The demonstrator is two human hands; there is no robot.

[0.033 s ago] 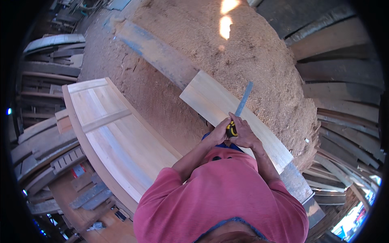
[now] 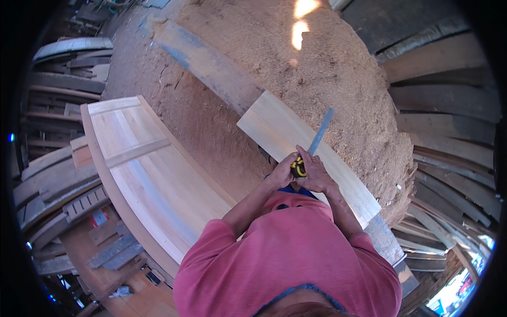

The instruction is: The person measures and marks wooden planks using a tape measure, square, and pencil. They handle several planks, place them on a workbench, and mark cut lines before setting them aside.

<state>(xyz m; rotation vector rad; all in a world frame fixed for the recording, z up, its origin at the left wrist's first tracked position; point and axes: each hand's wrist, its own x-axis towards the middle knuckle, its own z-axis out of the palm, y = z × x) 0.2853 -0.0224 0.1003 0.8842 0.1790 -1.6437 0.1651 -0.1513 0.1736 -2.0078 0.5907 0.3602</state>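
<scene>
A black and yellow tape measure [image 2: 298, 168] sits between my two hands above a pale planed board [image 2: 296, 129]. My left hand [image 2: 284, 170] is closed around its left side. From the right, my right hand [image 2: 316, 174] closes against it, fingers pointing away from me. Beyond the right fingers a flat grey-blue strip [image 2: 321, 131] sticks out over the board and past its far edge. The fingers hide its near end, so I cannot tell whether it joins the tape measure.
A long panelled wooden piece [image 2: 158, 179] lies to the left. Under the pale board runs a worn beam [image 2: 211, 66]. Sawdust [image 2: 359, 111] covers the ground beyond. Stacked planks [image 2: 449, 98] line the right side, with more timber [image 2: 60, 174] at left.
The view has tilted slightly, and the board and strip sit a little farther right in it. Both hands keep their hold on the tape measure.
</scene>
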